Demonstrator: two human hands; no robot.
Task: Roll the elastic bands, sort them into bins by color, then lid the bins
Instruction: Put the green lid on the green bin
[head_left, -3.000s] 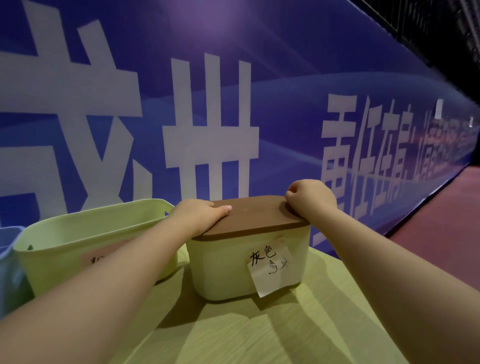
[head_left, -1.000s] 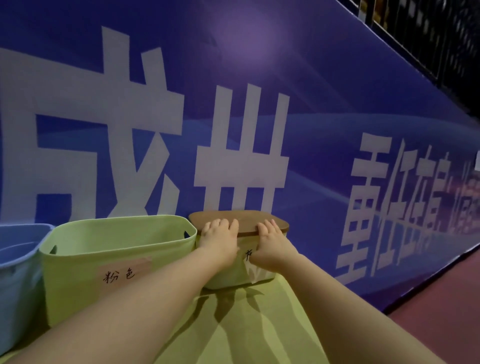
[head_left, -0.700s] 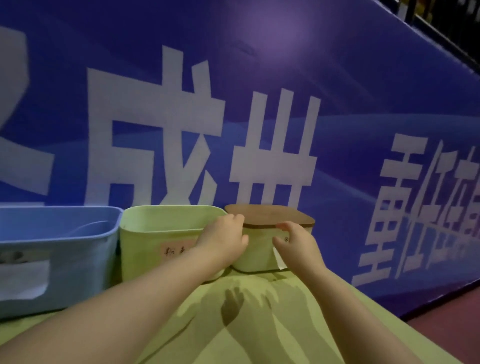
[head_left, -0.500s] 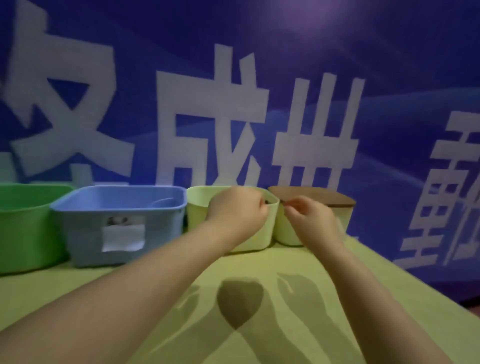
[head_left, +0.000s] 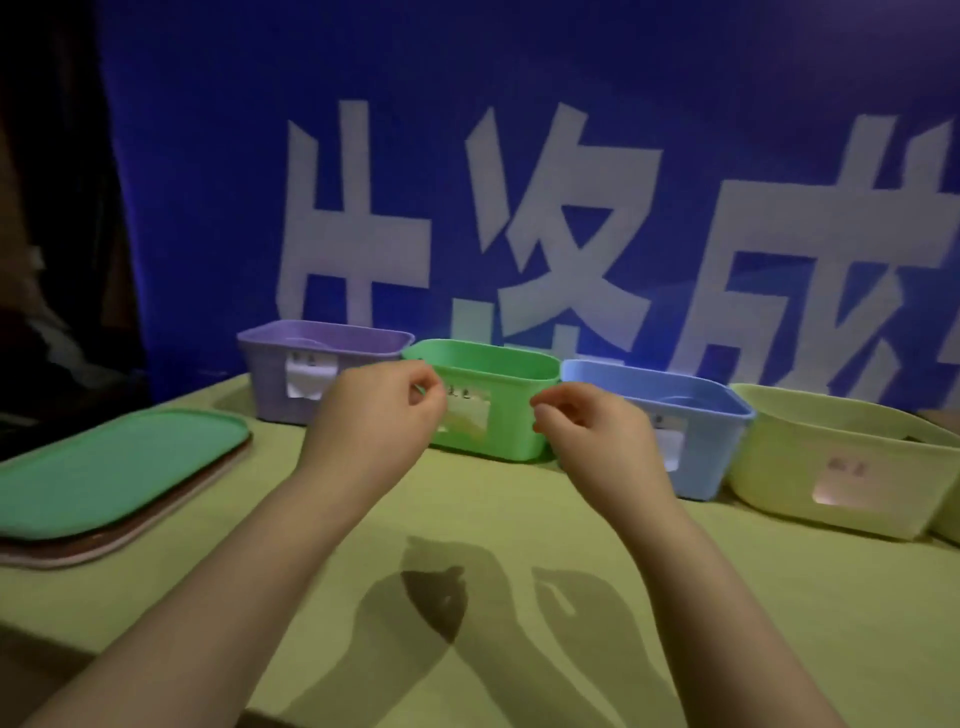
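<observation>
Right in front of the green bin (head_left: 514, 431) I've got both hands hanging above the table (head_left: 493, 509), left hand (head_left: 374, 410) and right hand (head_left: 587, 431) side by side, fingers loosely curled, gripping nothing. The purple bin (head_left: 270, 384) sits just left of the green bin, the blue bin (head_left: 701, 447) just right of it, and the yellow bin (head_left: 779, 467) past that, all four uncovered. Well left of the green bin, a green lid (head_left: 114, 467) lies flat on a brownish lid (head_left: 104, 551).
</observation>
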